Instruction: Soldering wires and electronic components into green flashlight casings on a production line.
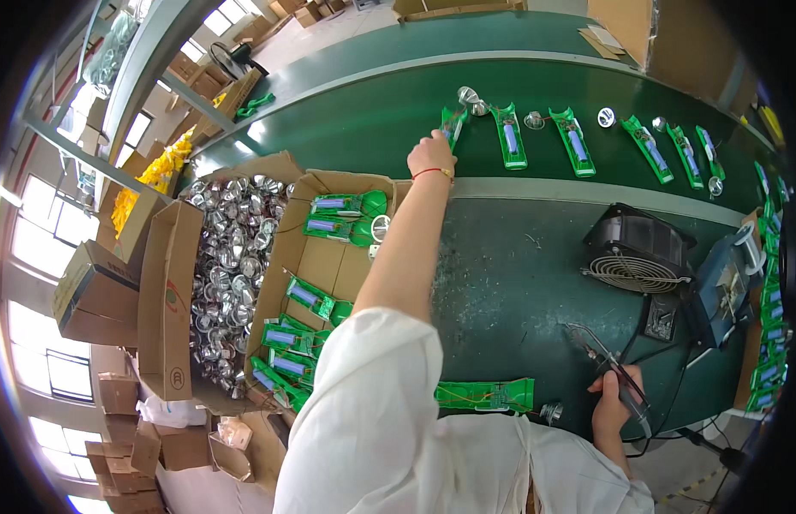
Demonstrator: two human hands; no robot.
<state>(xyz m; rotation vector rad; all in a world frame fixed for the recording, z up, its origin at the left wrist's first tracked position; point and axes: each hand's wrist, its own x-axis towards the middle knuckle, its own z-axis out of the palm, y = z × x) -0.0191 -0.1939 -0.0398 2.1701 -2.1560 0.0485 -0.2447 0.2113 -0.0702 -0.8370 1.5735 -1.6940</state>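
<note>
I have the left hand [430, 156] at twelve o'clock, fingers bunched against the near end of a green housing [453, 122]; whether they pinch it or only touch it, I cannot tell. More housings run off toward the hand's three o'clock. At four o'clock I see the right hand [611, 409] curled around a soldering iron [625, 377]. Another green casing [485, 395] lies at that hand's nine o'clock, a reflector cup [550, 413] between them.
</note>
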